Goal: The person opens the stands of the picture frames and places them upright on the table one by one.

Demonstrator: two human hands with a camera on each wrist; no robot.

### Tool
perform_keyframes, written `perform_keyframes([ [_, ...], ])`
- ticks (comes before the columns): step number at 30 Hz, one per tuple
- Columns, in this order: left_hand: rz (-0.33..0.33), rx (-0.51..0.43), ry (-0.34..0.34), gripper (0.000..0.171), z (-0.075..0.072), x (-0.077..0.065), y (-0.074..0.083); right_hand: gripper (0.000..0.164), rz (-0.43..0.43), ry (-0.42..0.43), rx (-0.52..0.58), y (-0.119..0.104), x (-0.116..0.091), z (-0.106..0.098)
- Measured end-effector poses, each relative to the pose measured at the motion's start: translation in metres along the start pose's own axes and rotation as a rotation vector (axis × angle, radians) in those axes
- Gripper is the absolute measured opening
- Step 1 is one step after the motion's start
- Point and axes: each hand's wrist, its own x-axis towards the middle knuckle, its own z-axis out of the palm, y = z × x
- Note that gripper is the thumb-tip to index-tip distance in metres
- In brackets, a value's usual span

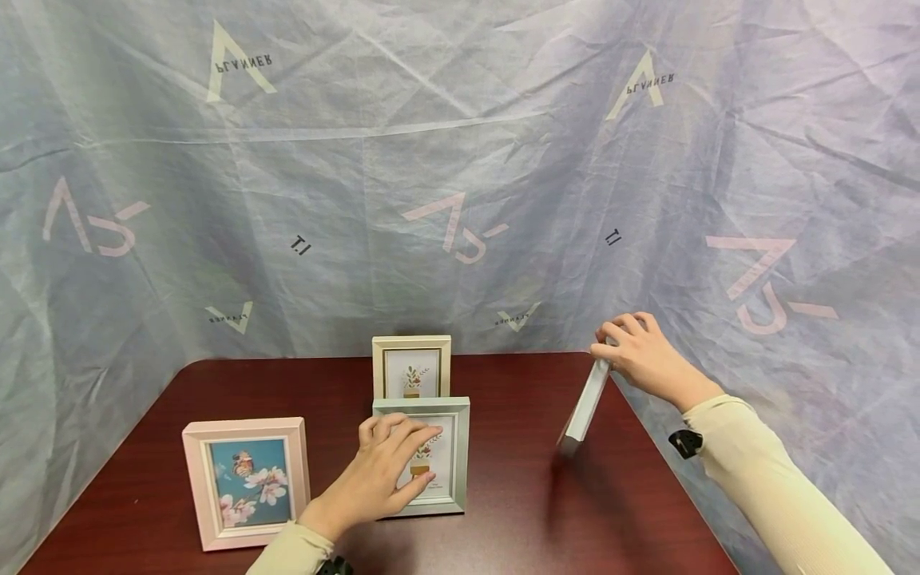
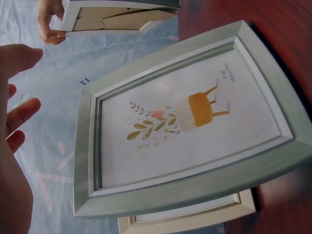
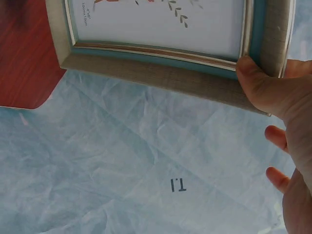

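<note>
My right hand (image 1: 650,355) grips a picture frame (image 1: 591,399) by its top, at the table's right side. That frame is tilted and edge-on in the head view; whether its lower edge touches the table I cannot tell. The right wrist view shows its greyish-beige border (image 3: 161,80) with teal inner trim, and my thumb (image 3: 253,85) on the front corner. Its back and stand face the left wrist view. My left hand (image 1: 388,467), fingers apart and loosely bent, hovers before a standing pale green frame (image 1: 462,455) with a potted-plant print. The left wrist view shows a gap between them.
A cream frame (image 1: 411,342) stands behind the green one, partly covered. On the left stands a pink frame (image 1: 200,487) with a blossom picture. All are on a dark red table (image 1: 503,479); a grey printed cloth (image 1: 460,160) hangs behind and at both sides.
</note>
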Motion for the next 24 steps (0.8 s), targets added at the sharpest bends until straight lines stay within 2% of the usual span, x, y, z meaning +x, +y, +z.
perform_keyframes([
  [7,0.028,0.002,0.02,0.049,-0.001,0.005,0.001,0.043,0.073,0.064,0.11,0.007,-0.005,-0.001],
  [11,0.034,0.003,0.018,0.048,-0.001,0.007,0.002,0.041,0.095,0.106,0.171,0.009,-0.006,-0.002],
  [16,0.046,0.009,0.015,0.048,-0.002,0.011,0.002,0.044,0.09,0.163,0.214,0.008,-0.005,-0.002],
  [24,0.068,0.026,0.031,0.051,-0.002,0.019,0.002,0.038,0.064,0.234,0.24,0.004,-0.003,0.0],
])
